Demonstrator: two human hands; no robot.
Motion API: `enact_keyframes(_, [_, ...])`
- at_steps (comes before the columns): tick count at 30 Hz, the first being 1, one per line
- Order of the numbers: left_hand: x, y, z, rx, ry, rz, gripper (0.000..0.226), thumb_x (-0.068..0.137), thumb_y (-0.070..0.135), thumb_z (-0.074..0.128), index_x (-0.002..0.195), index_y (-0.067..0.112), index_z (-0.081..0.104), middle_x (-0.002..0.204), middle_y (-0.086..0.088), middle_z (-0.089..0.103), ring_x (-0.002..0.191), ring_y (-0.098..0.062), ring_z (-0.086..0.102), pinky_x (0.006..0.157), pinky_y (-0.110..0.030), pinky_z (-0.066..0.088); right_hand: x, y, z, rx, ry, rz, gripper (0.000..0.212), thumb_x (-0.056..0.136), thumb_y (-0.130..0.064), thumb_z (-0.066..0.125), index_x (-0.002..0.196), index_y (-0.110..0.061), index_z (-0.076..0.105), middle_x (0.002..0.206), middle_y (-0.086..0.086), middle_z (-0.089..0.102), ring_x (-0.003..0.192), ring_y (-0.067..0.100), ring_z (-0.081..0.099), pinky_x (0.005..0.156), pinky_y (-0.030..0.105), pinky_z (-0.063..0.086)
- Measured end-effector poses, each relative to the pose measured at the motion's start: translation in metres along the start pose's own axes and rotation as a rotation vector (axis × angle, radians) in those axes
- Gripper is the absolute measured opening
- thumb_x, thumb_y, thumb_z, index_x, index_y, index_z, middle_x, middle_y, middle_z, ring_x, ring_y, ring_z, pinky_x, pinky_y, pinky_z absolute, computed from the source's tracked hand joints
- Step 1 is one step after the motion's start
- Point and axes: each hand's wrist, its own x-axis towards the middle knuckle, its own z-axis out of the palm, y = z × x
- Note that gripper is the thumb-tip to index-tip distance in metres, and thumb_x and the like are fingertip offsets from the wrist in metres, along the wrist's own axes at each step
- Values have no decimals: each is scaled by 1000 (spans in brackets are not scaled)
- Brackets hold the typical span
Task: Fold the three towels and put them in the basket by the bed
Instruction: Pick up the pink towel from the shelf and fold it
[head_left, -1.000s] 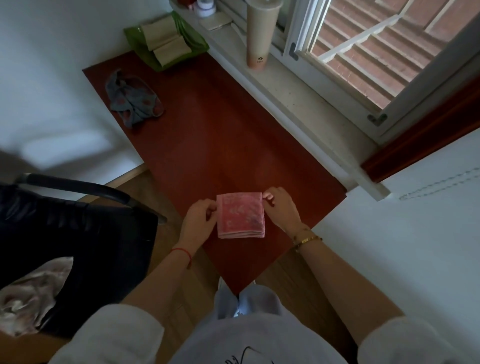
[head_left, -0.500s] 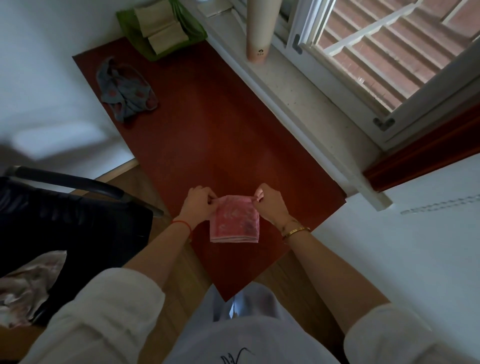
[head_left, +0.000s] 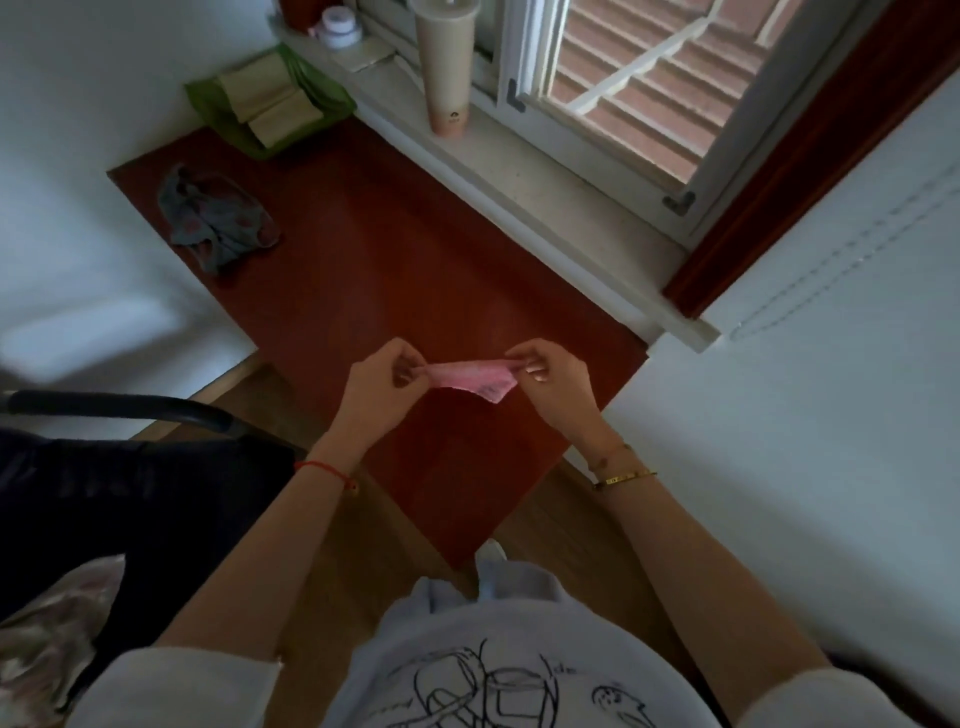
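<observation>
- 2 hands hold the pink towel (head_left: 470, 375) just above the red table (head_left: 415, 270), near its close corner. The left hand (head_left: 382, 387) pinches 1 end between thumb and fingertips, and the right hand (head_left: 553, 382) pinches the other end the same way.
- Stretched between them, the towel shows nearly edge-on as a thin folded band, with 1 corner drooping below the right hand.
- It looks light, thin and limp. I judge it will slump wherever it is unsupported and its layers could slide apart, so a pinch at the 2 top corners, through all layers at once, seems the safest hold.
- Neither fragile nor slippery, by the look of it; the only risk is a fold falling open.
- 1 grey towel (head_left: 218, 221) lies crumpled at the far left of the table, not yet folded.
- Beyond it a green basket (head_left: 205, 106) holds folded beige cloth (head_left: 265, 104), 2 pieces as far as I can tell.
- 1 tall cup (head_left: 448, 67) stands on the windowsill (head_left: 545, 192), well apart from the hands.
</observation>
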Motion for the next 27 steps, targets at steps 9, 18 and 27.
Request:
enact_keyframes(9, [-80,41,6,-147,-182,362,8,91,9,64,96,11,58,95,-2,66,80,-3,62,76,-9,50,-146,-25,-36,-13,375,129,18,85,-2,59,94,-15,68,98,0,67,91,14,64,82,23,54])
enact_keyframes(18, [-193,82,48,-274,-504,662,13,92,11,65,102,6,59,97,-3,68,91,-14,68,80,-31,58,-350,-43,-51,18,721,321,24,86,5,53,96,-14,62,93,-5,68,91,1,65,81,4,46])
enact_keyframes(27, [-325,137,115,-306,-842,808,9,95,15,61,101,11,55,94,5,64,88,-8,67,74,-21,57,-534,-27,-65,-93,978,477,20,91,2,51,103,-12,58,95,-4,69,91,2,67,79,16,54])
